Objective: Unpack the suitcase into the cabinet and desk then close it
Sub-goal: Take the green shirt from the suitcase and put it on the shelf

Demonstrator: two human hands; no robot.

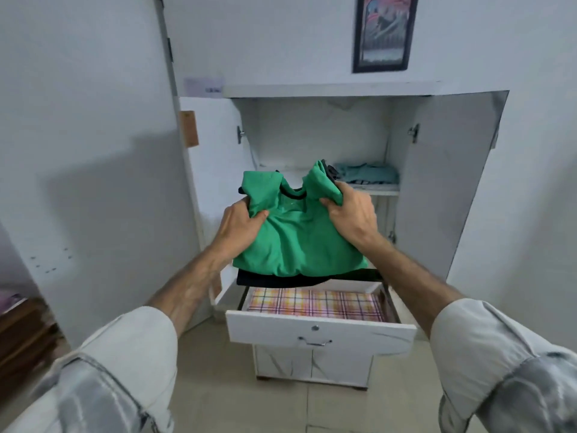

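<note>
White cabinet (pixel 437 189) stands w/ both doors swung open, a shelf inside at the far right holding folded pale-blue clothes (pixel 368 175), and near its base a drawer (pixel 318 331) pulled out toward the camera, lined w/ pink-and-yellow checked paper (pixel 315 303). In front of the shelf & above the drawer hangs a folded green shirt (pixel 296 239) stacked on a dark garment (pixel 299 278) that peeks out underneath. Left hand (pixel 237 226) grips the stack's left edge, fingers curled under & thumb on top; right hand (pixel 352 215) pinches the bunched green cloth at the right shoulder, thumb pressed into it.
</note>
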